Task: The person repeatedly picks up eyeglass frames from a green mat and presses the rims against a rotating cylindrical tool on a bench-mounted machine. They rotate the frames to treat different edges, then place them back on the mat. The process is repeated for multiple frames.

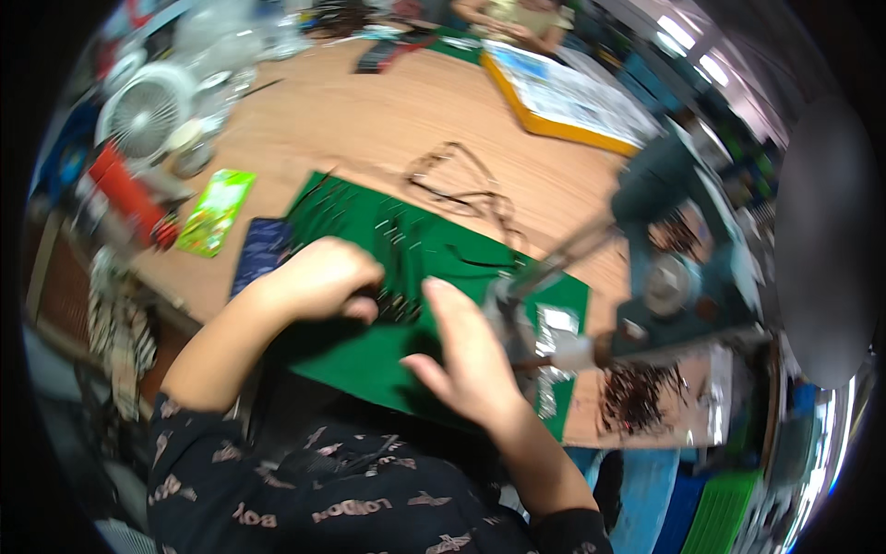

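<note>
A green mat (pixel 355 355) lies on the table before me, with several thin dark strips (pixel 395 242) with shiny ends spread over it. My left hand (pixel 332 277) is over the mat's left part, fingers curled toward the thumb; whatever they hold is hidden. Close to its fingertips sits a cluster of small dark pieces with glinting ends (pixel 399 307). To the right my right hand (pixel 472 355) has its fingers stretched and its thumb apart, with nothing seen in it. It is just left of a dark green-grey lever press (pixel 678 185). The picture is blurred.
Thin brown loops (pixel 461 180) lie beyond the mat. A pile of dark brown strips (pixel 641 397) is right of it, near clear plastic bags (pixel 557 323). At left are a green packet (pixel 217 212), a red cylinder (pixel 125 189) and a white fan (pixel 143 115). Another person (pixel 521 23) sits opposite.
</note>
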Motion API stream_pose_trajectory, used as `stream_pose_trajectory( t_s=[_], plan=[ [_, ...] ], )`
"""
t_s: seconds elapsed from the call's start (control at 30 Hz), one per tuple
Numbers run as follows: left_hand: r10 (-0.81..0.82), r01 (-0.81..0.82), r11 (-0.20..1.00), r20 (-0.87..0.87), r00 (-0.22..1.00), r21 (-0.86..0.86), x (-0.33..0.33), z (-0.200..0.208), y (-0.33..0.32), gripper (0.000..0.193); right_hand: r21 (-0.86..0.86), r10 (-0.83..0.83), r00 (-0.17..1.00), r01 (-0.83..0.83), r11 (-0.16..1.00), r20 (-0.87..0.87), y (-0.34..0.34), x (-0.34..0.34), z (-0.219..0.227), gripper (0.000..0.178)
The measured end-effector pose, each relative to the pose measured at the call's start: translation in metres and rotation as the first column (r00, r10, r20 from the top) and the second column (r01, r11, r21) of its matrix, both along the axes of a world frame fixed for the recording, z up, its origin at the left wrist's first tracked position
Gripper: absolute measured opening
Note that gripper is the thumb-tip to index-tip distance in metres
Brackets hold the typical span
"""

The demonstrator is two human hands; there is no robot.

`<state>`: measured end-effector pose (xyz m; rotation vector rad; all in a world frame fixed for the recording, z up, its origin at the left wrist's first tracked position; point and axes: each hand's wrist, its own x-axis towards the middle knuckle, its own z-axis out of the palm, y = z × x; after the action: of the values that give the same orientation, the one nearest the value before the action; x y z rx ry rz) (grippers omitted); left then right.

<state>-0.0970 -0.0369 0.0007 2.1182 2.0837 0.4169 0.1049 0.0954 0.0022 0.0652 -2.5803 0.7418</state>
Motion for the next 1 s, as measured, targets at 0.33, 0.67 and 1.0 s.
stream_pose_trajectory(
  t_s=[0.33, 0.67, 1.0],
  plan=[
    [-0.456, 0.512, 0.857, 0.541, 0.706, 0.055, 0.102, 0.093, -0.008, 0.046, -0.978, 0.825, 0.556, -0.095, 0.187, 0.104, 0.007, 0.099, 0.025, 0.096],
    [0.112, -0.158, 0.899, 0.134, 0.985, 0.409, 0.059, -0.022, 0.098, 0.043, -0.343, -0.919, 0.385, 0.854, 0.391, -0.088, 0.173, 0.326, 0.022, 0.065],
    [0.242, -0.235, 0.913, 0.021, 0.970, 0.334, 0.036, -0.062, 0.124, 0.031, -0.203, -0.970, 0.242, 0.952, 0.230, 0.035, 0.213, 0.319, -0.047, 0.047]
  ],
)
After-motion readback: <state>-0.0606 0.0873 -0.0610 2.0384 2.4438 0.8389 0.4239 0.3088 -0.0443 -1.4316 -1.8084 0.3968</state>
